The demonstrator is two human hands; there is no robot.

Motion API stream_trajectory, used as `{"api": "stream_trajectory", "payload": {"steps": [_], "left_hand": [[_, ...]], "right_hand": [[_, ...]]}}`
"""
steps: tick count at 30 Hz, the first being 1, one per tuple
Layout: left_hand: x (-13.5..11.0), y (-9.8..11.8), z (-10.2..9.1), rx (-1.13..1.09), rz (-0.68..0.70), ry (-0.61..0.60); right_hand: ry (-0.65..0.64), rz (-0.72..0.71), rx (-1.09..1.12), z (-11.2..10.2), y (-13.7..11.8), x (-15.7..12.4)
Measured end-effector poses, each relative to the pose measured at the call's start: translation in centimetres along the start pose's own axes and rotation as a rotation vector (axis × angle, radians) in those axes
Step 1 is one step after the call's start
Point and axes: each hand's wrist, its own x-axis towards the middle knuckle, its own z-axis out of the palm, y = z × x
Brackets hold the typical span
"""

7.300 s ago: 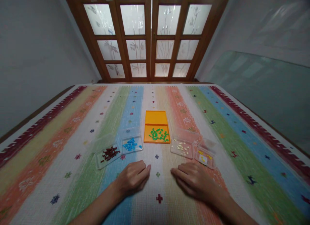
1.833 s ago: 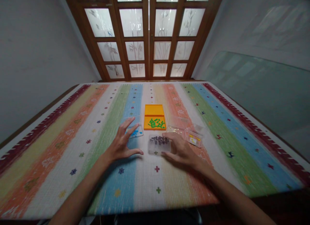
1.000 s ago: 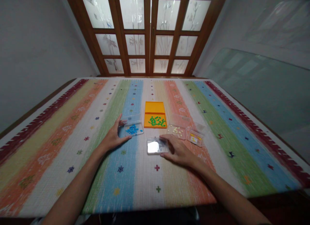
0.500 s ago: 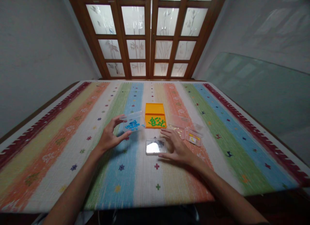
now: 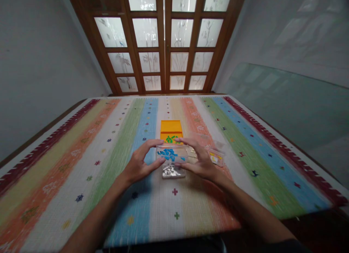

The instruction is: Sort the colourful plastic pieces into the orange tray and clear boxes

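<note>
A small clear plastic box of blue pieces (image 5: pixel 171 153) is held just above the striped cloth, between my two hands. My left hand (image 5: pixel 139 162) grips its left end with thumb and fingers. My right hand (image 5: pixel 199 159) grips its right end the same way. Directly below it on the cloth lies a shut clear box of dark pieces (image 5: pixel 173 171). Behind my hands sits an open orange box (image 5: pixel 171 126) with green pieces (image 5: pixel 169 139), partly hidden by my fingers.
To the right of my right hand lies a clear box with yellow pieces (image 5: pixel 216 157); another clear box is mostly hidden behind that hand. The striped cloth (image 5: pixel 81 162) covers the whole table. A wooden glass-paned door (image 5: pixel 163 42) stands beyond the far edge.
My left hand has carried the blue-piece box right, over the shut box of dark pieces. My right hand left the shut box and took hold of the blue box's right end.
</note>
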Motion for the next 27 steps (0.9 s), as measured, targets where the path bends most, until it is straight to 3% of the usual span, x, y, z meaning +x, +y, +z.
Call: {"api": "stream_trajectory", "payload": {"steps": [9,15,22,27], "left_hand": [[-1.4,-1.2,2.1,-0.053,0.075,-0.002],[-2.4,-1.4,3.5,-0.129,0.039,0.068],[-2.7,-1.3,3.8,-0.155,0.027,0.092],[-2.6,-1.8,3.8,-0.125,0.112,0.115]], "right_hand": [[0.006,-0.053,0.068,1.1,1.2,-0.6],[-0.023,-0.043,0.109,1.5,1.6,-1.1],[-0.061,-0.004,0.147,1.3,1.6,-1.1],[-0.168,0.073,0.053,0.4,1.1,-0.7]]}}
